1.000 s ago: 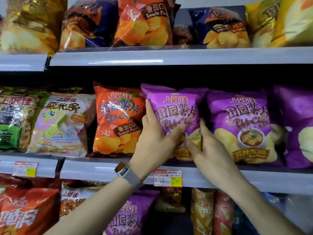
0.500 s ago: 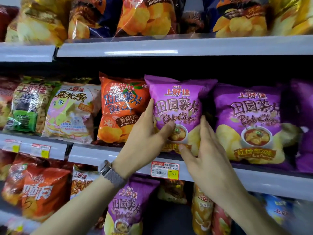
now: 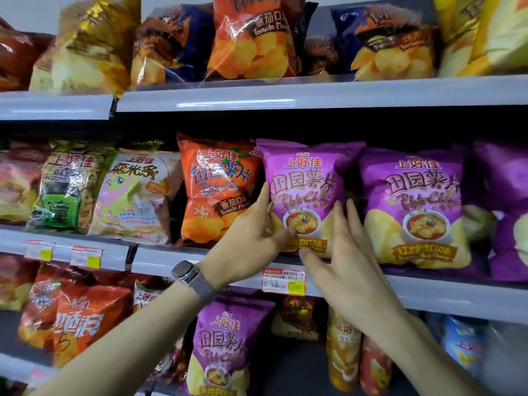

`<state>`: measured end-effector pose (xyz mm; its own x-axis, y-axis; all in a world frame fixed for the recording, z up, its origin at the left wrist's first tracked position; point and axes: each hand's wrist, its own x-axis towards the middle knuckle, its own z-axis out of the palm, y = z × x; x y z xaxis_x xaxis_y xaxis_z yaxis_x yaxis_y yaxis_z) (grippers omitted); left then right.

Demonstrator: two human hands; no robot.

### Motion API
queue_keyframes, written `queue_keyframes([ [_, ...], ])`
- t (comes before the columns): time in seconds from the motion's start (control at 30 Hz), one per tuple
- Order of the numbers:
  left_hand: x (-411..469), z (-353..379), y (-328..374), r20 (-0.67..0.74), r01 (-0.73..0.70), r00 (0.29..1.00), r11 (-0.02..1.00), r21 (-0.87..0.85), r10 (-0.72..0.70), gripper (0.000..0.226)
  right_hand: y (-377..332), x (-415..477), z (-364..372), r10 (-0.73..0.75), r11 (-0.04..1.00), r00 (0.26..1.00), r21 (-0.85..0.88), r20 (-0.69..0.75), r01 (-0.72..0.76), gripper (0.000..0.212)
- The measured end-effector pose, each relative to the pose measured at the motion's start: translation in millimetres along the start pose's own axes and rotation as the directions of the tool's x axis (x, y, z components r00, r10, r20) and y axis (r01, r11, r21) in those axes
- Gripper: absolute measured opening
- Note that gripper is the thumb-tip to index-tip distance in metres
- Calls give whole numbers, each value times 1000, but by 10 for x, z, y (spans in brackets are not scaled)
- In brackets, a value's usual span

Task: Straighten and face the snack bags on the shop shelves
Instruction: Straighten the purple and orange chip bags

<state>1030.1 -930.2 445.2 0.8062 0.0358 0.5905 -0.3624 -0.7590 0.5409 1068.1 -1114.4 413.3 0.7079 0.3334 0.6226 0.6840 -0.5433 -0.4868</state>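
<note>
Our left hand [image 3: 245, 241] pinches the purple chip bag [image 3: 308, 181] at its left edge; our right hand [image 3: 345, 258] presses its right side with straight fingers [image 3: 353, 218]; the bag stands upright on the middle shelf [image 3: 428, 292], just beside the orange bag [image 3: 217, 190].

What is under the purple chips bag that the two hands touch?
Under the purple bag: the grey shelf with a price tag, and lower a second purple bag. The left hand and right hand hide the upper bag's bottom edge.
</note>
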Motion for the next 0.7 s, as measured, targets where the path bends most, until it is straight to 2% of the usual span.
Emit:
queue_keyframes([
  [0.07,-43,-69,-57,27,-22,999,997,77,20,57,-60,-55,-9,-18,999,999,-45,-49,16,94],
  [0.17,-121,-213,-139,36,-79,997,972,220,73,60,-222,-137,22,-83,986,985,-156,-153,59,84],
  [0.23,-176,-354,-165,42,-132,991,953,272,125,52,-366,-157,75,-124,975,958,-212,-259,69,72],
  [0.33,-292,-642,-233,83,-142,989,917,372,119,50,-621,-171,269,-133,969,935,-239,-330,54,57],
  [0.5,-506,-1279,-610,104,-118,992,883,454,79,62,-1222,-176,745,-56,952,945,-304,-324,-47,42],
  [0.63,-684,-1827,-1018,70,-120,993,857,500,98,47,-1747,-98,1156,-17,926,965,-368,-260,-83,46],
  [0.7,-784,-2110,-1225,52,-81,997,844,531,63,49,-1968,-33,1358,-49,918,968,-393,-247,-54,41],
])
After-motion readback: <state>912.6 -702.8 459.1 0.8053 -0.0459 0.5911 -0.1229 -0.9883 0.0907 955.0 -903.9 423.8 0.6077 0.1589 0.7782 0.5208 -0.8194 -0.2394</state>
